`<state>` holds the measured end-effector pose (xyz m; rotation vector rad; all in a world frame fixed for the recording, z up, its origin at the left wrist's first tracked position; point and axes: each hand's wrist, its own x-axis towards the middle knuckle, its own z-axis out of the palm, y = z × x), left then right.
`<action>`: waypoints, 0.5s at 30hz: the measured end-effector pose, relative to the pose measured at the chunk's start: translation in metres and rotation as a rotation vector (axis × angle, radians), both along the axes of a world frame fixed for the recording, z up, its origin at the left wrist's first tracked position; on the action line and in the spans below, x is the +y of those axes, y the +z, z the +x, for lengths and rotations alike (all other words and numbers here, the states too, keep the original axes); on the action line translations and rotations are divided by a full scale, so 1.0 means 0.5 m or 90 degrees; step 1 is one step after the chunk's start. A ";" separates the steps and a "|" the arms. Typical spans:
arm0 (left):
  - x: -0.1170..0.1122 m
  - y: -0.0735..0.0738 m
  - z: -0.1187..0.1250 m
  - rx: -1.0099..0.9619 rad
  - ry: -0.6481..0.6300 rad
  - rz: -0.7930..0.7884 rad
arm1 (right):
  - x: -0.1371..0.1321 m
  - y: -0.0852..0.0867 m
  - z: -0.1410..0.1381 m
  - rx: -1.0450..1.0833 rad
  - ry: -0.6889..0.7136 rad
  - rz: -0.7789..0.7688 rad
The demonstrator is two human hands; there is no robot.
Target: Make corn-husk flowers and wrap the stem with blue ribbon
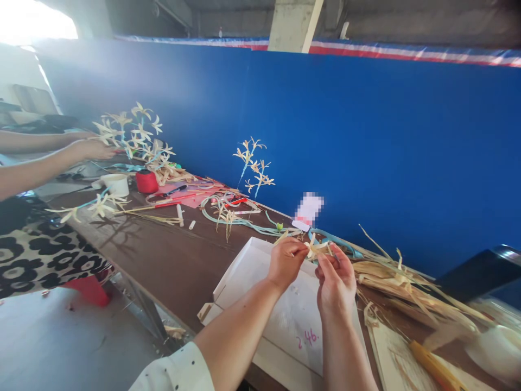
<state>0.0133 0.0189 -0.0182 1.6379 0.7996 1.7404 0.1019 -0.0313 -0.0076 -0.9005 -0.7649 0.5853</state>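
Between my two hands is a small pale flower that looks made of dried husk strips (316,248). My left hand (285,262) pinches it from the left, thumb and fingers pressed together at a petal. My right hand (336,274) grips its base from the right with thumb and fingers closed; the fingers partly hide what lies there. Below both hands lies an open white cardboard box (293,309) with pink handwriting on it. Just beyond them a blue-green strip (337,241) runs along the table.
Dried husks (391,282) are heaped at right near a yellow-handled tool (435,364). A blue partition (366,136) rises behind the brown table (163,250). Finished flower stems (254,168) stand there. At left, another person's hands (91,146) hold flowers near red thread (146,181).
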 end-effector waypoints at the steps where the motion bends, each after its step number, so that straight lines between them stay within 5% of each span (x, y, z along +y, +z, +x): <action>1: 0.000 0.000 0.000 0.000 0.000 -0.004 | 0.000 0.000 -0.001 -0.001 0.000 0.000; 15: 0.004 -0.007 -0.002 0.031 -0.041 0.000 | -0.008 0.005 -0.005 -0.027 -0.025 -0.019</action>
